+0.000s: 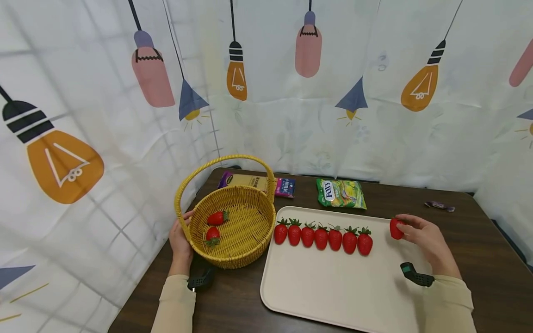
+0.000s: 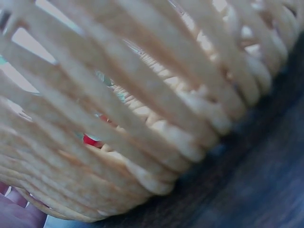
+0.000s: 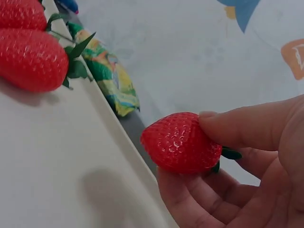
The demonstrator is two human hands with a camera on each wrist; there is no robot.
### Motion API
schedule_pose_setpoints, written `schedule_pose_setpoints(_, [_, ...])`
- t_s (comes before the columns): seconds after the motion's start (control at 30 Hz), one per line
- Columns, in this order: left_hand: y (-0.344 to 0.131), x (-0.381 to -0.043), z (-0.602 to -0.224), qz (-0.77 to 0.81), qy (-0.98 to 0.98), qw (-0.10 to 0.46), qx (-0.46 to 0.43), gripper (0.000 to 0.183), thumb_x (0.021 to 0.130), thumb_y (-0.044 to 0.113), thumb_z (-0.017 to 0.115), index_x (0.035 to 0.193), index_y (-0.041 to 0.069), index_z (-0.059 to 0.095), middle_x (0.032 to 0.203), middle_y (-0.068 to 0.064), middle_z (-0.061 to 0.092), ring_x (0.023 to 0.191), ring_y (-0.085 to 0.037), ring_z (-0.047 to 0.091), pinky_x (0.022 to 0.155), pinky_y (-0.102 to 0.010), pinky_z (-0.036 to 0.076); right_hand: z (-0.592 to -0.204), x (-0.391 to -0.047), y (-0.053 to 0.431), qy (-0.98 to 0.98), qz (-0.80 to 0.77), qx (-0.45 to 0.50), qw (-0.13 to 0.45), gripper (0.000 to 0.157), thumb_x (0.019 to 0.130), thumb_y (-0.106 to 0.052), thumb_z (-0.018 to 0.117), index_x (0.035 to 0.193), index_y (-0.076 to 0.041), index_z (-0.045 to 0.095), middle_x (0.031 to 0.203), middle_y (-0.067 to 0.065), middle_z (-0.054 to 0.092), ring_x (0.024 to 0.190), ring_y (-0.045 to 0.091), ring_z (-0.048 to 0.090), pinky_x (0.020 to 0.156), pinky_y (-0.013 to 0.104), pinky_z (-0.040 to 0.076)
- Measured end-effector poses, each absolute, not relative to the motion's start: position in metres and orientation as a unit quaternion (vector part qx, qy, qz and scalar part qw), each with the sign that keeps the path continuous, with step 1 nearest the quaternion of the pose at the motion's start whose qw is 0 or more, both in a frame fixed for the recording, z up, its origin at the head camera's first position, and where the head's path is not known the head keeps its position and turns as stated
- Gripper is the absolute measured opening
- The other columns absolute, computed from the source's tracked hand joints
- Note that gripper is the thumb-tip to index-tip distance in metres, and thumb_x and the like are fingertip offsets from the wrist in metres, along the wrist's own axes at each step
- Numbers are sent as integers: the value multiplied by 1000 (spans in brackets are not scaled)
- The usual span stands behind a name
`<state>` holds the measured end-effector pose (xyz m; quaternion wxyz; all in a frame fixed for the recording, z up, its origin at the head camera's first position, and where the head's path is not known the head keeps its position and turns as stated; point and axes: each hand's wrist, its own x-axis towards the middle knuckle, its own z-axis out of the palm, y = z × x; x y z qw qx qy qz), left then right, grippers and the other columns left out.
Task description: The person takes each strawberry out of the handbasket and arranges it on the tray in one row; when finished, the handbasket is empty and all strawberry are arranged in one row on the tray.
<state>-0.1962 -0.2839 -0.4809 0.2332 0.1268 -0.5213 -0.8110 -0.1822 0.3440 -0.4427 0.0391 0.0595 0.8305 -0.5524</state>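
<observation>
My right hand [image 1: 424,236] pinches a red strawberry [image 3: 183,142] between thumb and fingers, above the right part of the beige tray [image 1: 316,286]. The strawberry's green leaves point back toward the palm in the right wrist view. Several more strawberries [image 1: 321,237] stand in a row along the tray's far left side, leaves away from me. My left hand [image 1: 181,240] holds the left side of a yellow woven basket [image 1: 233,261], close to the foot of its arched handle. Two strawberries [image 1: 217,218] lie inside the basket. In the left wrist view, the basket's weave [image 2: 118,109] covers most of that hand.
Behind the tray lies a green candy bag [image 1: 341,193]. A purple and yellow packet [image 1: 285,187] is partly hidden behind the basket. A small purple wrapped sweet [image 1: 439,206] lies at the back right of the dark table [image 1: 479,240]. A patterned curtain [image 1: 275,125] hangs behind.
</observation>
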Motion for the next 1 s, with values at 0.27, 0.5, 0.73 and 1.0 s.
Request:
schedule_pose_setpoints(0.27, [-284, -197, -481, -810, -524, 232, 123, 34, 100, 16, 52, 123, -9, 61, 104, -4, 70, 83, -14, 66, 74, -22, 54, -445, -181, 348, 851, -515, 40, 93, 60, 96, -32, 63, 138, 6, 44, 127, 20, 53, 94, 14, 62, 79, 28, 54])
schedule_pose_setpoints(0.5, [-285, -197, -482, -809, -523, 237, 125, 32, 100, 13, 50, 121, -8, 63, 103, -3, 70, 82, -14, 66, 73, -21, 54, -449, -182, 348, 865, -482, 11, 139, 54, 94, -28, 65, 133, 5, 48, 124, 22, 54, 99, 24, 58, 78, 32, 55])
schedule_pose_setpoints(0.73, [-285, -196, -481, -810, -524, 233, 121, 33, 100, 14, 50, 122, -8, 62, 103, -4, 70, 82, -13, 66, 73, -21, 54, -452, -183, 346, 875, -463, 18, 142, 49, 93, -28, 65, 130, 3, 53, 118, 16, 59, 99, 25, 56, 77, 34, 51])
schedule_pose_setpoints(1.0, [-285, -196, -481, -810, -526, 233, 116, 35, 101, 14, 50, 124, -9, 61, 105, -4, 70, 82, -13, 66, 73, -21, 54, -455, -183, 343, 868, -472, 7, 151, 51, 92, -27, 67, 130, 5, 54, 121, 17, 58, 96, 23, 60, 78, 33, 53])
